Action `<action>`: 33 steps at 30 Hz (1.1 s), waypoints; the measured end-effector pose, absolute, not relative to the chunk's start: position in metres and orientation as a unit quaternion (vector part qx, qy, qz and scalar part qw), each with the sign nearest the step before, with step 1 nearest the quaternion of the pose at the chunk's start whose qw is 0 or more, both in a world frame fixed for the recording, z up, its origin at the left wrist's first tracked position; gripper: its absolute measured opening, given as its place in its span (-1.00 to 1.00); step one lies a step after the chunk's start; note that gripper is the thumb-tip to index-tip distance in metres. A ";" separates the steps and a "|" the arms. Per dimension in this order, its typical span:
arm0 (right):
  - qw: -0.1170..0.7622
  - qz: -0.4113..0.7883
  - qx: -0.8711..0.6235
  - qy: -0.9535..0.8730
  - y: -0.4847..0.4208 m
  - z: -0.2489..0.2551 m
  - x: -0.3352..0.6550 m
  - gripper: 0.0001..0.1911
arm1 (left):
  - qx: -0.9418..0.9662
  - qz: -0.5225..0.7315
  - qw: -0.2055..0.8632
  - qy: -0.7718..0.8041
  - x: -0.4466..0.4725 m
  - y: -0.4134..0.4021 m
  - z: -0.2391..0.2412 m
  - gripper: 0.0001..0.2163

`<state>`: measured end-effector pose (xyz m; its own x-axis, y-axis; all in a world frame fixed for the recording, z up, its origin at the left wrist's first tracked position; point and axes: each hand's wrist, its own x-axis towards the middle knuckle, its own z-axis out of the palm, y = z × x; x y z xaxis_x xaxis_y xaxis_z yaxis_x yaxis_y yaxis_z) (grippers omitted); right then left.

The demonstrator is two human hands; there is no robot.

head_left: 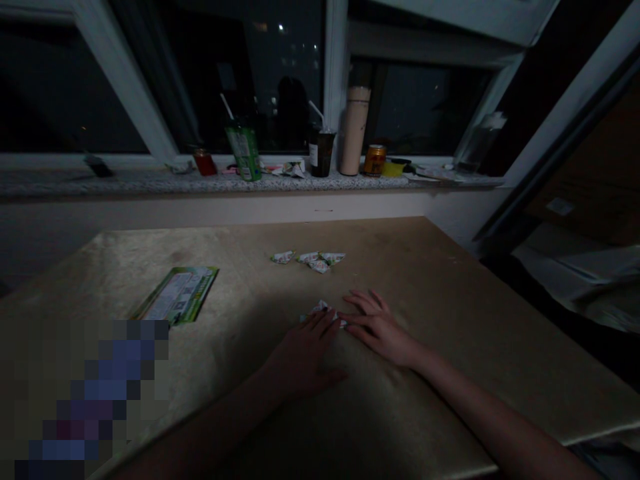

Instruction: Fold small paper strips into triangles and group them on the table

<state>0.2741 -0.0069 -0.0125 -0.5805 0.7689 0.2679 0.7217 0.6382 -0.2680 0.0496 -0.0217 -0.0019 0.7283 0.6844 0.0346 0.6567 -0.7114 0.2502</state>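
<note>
Under my fingertips lies a small folded piece of printed white-and-green wrapper (320, 308), flat on the brown-covered table (240, 413). My left hand (305, 350) rests over its near side, fingers stretched out and thumb apart. From the right, my right hand (383, 328) reaches in with spread fingers, its fingertips touching the wrapper's right edge. My left fingers hide part of the piece. Farther back sit several small folded triangles of similar wrapper: one alone (283, 257) on the left, the others in a touching cluster (320, 260).
A flat green printed packet (183, 295) lies to the left; a blurred patch covers the area below it. Along the stone windowsill (280, 187) stand a green cup (243, 152), a dark cup with a straw (321, 152), a tall pink bottle (355, 130) and a gold can (375, 161).
</note>
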 end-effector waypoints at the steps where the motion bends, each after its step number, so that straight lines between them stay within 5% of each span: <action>1: 0.183 0.062 -0.420 -0.887 -0.007 -0.012 0.274 -0.66 | 0.923 0.065 0.111 0.363 0.049 -0.022 -0.002 -0.28; 33: 0.243 -0.016 -0.415 -0.877 -0.018 -0.008 0.270 -0.76 | 0.924 0.083 0.111 0.357 0.047 -0.023 -0.005 -0.28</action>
